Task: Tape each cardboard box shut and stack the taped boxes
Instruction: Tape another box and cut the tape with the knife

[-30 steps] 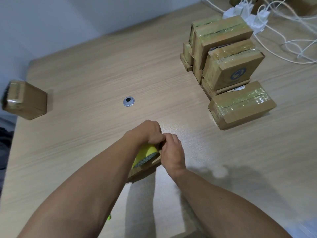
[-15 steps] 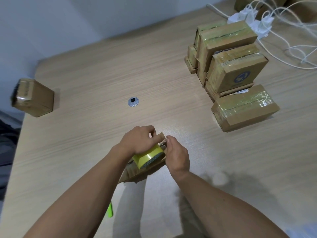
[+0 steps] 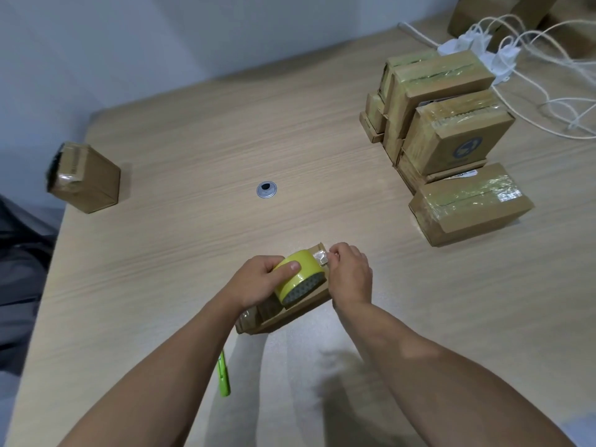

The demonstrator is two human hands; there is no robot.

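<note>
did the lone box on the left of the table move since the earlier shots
No. The lone box stays just as far left of the metal grommet; only the camera shifted.

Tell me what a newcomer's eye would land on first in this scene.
First, the bright yellow roll of packing tape at the near centre, gripped by the left hand on a flat brown cardboard box while the right hand pinches its loose end. Next, the pile of taped cardboard boxes at the far right of the wooden table, and a lone brown box at its left edge.
</note>
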